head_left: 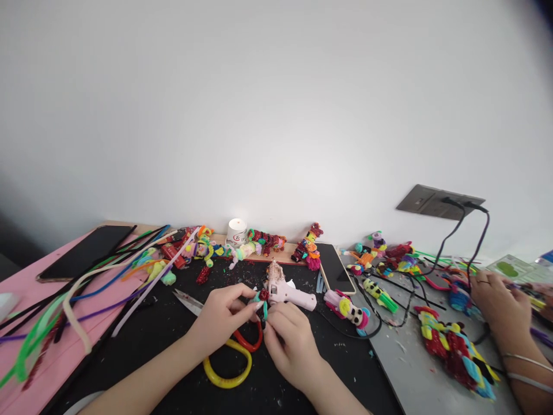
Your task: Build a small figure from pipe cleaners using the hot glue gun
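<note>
My left hand [227, 314] and my right hand [290, 340] meet above a black work surface, both with fingers closed in a pinch. Between them is a small pipe cleaner figure [264, 295] in dark red, teal and black; the fingers cover part of it. Just beyond, a pale pink glue gun [291, 294] lies on its side, its nozzle end smeared brown. Under my hands rest scissors [228, 383] with yellow and red handles, the blade pointing to the left past my left hand.
Loose pipe cleaners [78, 300] and a phone [86, 251] lie on a pink board at left. A paper cup [237, 231], finished pipe cleaner dolls [306, 245] and another phone [334, 268] line the wall. At right, a co-worker's hand [501, 305] is near more dolls and cables from a wall socket [436, 200].
</note>
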A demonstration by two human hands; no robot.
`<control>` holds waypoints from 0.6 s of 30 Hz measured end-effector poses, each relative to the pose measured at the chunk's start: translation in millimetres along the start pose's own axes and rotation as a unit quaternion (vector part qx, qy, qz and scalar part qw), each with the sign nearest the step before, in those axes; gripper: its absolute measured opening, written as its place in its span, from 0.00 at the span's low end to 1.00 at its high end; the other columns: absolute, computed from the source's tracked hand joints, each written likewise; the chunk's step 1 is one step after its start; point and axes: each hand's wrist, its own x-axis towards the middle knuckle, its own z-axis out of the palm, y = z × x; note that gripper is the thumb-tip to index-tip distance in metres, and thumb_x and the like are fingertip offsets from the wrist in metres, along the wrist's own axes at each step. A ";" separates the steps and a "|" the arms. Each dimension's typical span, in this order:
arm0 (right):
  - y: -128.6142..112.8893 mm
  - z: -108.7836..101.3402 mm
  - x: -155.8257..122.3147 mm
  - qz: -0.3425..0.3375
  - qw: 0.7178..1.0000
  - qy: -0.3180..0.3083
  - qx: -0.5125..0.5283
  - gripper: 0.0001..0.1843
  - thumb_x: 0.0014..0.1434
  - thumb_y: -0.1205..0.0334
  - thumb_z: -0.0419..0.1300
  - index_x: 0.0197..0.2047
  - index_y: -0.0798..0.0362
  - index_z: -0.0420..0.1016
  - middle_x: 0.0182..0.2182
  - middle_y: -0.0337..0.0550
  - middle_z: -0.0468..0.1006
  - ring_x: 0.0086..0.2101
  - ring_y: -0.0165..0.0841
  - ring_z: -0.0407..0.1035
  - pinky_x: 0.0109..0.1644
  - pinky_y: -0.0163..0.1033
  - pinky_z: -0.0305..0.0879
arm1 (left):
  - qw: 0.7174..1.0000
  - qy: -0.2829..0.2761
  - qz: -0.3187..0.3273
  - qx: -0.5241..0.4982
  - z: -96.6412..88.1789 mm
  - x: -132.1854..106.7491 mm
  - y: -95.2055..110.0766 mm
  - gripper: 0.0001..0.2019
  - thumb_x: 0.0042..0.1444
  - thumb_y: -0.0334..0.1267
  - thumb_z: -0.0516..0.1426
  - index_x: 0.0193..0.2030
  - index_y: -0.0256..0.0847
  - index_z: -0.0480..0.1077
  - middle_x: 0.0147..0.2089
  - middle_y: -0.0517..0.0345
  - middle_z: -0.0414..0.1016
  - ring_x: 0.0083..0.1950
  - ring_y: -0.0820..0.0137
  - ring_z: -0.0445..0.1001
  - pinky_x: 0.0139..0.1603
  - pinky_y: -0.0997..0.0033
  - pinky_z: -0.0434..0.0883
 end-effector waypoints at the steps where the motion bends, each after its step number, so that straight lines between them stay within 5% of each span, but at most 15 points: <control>1: -1.9 0.2 0.2 -0.007 1.000 -0.005 0.002 0.11 0.61 0.72 0.48 0.29 0.53 0.66 0.26 0.42 0.70 0.28 0.32 0.62 0.32 0.37 0.57 | 1.000 0.005 0.010 0.012 0.5 -0.5 -0.5 0.08 0.53 0.42 0.58 0.34 0.38 0.70 0.28 0.58 0.78 0.29 0.67 0.79 0.30 0.73 0.73; 8: 3.8 -10.0 0.6 0.036 0.996 0.049 0.059 0.10 0.60 0.70 0.47 0.36 0.53 0.68 0.32 0.45 0.72 0.35 0.35 0.66 0.38 0.39 0.63 | 0.991 -0.012 -0.050 -0.121 -3.6 7.3 -2.5 0.12 0.52 0.45 0.58 0.33 0.38 0.68 0.25 0.59 0.76 0.28 0.66 0.78 0.31 0.70 0.74; 12: 23.4 -12.0 2.9 0.142 0.980 0.125 -0.057 0.12 0.57 0.72 0.49 0.42 0.53 0.68 0.41 0.49 0.71 0.43 0.40 0.65 0.46 0.46 0.62 | 0.968 -0.013 -0.096 -0.230 -7.3 11.9 -3.0 0.13 0.53 0.46 0.59 0.31 0.38 0.67 0.25 0.61 0.75 0.26 0.69 0.78 0.28 0.73 0.72; 18: 42.2 -4.3 0.9 0.243 0.952 0.061 -0.176 0.24 0.48 0.71 0.54 0.50 0.52 0.65 0.49 0.53 0.69 0.47 0.48 0.62 0.47 0.52 0.58 | 0.947 -0.007 -0.134 -0.291 -7.4 12.0 -2.8 0.14 0.50 0.46 0.62 0.31 0.37 0.67 0.25 0.59 0.76 0.25 0.71 0.77 0.26 0.77 0.71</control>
